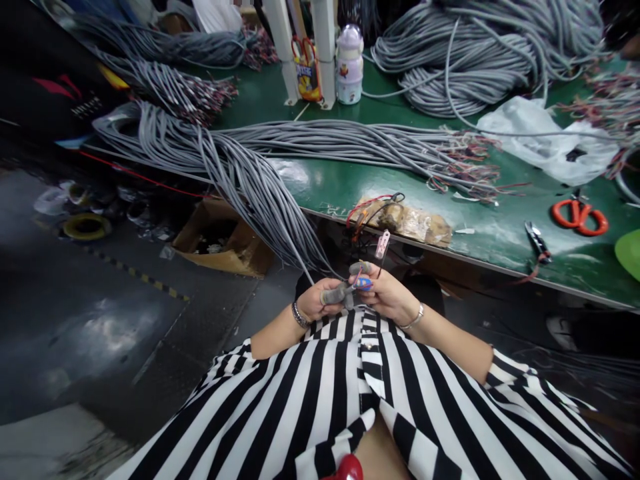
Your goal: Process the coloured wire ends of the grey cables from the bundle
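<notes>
My left hand and my right hand meet close to my chest, below the edge of the green table. Both are closed, with grey fingertip covers on some fingers. Together they pinch the end of a grey cable that hangs down from a thick grey cable bundle draped over the table's edge. A small blue piece sits between the fingertips. Thin red and black wires and a small pale connector hang just above my hands.
Orange-handled scissors and small cutters lie on the table at right. A white plastic bag, more cable coils, a bottle and white posts stand at the back. A cardboard box and tape rolls sit on the floor.
</notes>
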Available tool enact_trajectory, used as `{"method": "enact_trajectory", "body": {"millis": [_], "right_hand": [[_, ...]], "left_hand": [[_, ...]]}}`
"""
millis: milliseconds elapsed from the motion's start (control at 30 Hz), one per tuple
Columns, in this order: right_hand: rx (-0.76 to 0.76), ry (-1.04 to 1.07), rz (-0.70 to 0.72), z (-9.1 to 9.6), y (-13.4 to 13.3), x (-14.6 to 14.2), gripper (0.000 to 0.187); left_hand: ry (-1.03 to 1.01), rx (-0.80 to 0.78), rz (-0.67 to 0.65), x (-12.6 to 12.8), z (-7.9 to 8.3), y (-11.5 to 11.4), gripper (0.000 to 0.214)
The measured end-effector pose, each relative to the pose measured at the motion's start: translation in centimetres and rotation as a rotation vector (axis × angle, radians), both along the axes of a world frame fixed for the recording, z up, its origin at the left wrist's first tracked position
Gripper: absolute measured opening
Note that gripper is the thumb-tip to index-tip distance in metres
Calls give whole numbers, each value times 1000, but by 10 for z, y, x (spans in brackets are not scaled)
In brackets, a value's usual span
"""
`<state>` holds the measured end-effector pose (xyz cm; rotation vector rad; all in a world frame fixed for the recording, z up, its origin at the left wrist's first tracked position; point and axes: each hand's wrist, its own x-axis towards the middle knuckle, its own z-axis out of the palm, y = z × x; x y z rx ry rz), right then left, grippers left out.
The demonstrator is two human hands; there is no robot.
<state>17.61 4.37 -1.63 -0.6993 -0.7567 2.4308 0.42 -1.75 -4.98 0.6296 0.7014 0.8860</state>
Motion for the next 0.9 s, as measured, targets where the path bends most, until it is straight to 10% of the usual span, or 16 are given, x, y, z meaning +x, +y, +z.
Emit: {"method": "enact_trajectory", "body": {"millis": [200,467,733,900], "right_hand": [[28,34,-92,4,-7,-6,29],[661,-310,-191,-12,-12,3,12],[791,-344,-239,-14,-12,10,47],[780,-285,-235,-10,-9,8,28]], "left_hand": [[-66,109,200,10,3,3,45],[-130,61,343,0,9,5,34],[-127,120,167,1,-5,-3,36],[-74,102,64,4,-7,-6,43]]}}
